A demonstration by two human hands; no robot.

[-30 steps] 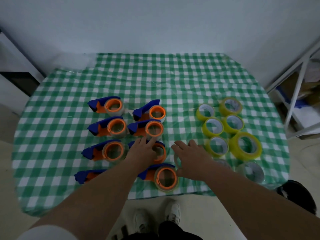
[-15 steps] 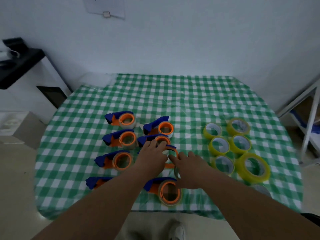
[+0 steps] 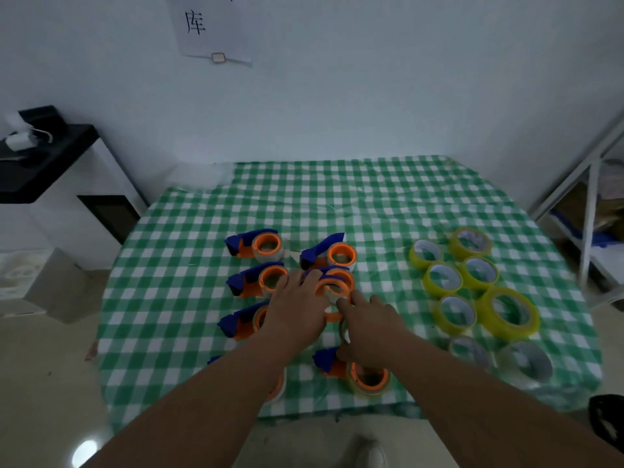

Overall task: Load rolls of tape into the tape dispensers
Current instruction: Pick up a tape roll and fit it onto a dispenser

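Note:
Several blue-and-orange tape dispensers lie in two columns on the green checked table. My left hand grips one dispenser in the middle of the group, raised slightly with its orange ring facing up. My right hand is right beside it, a fingertip touching the ring's near edge. It holds a clear tape roll, mostly hidden under the palm. Another dispenser lies just below my right hand. Yellow tape rolls sit at the right.
A large yellow roll and two clear rolls lie near the table's right front corner. A black-and-white cabinet stands to the left and a white metal shelf frame to the right. A paper sign hangs on the wall.
My right hand has moved left with the clear roll until it meets my left hand. My left hand has closed round the middle dispenser and raised it. The view has tilted upward.

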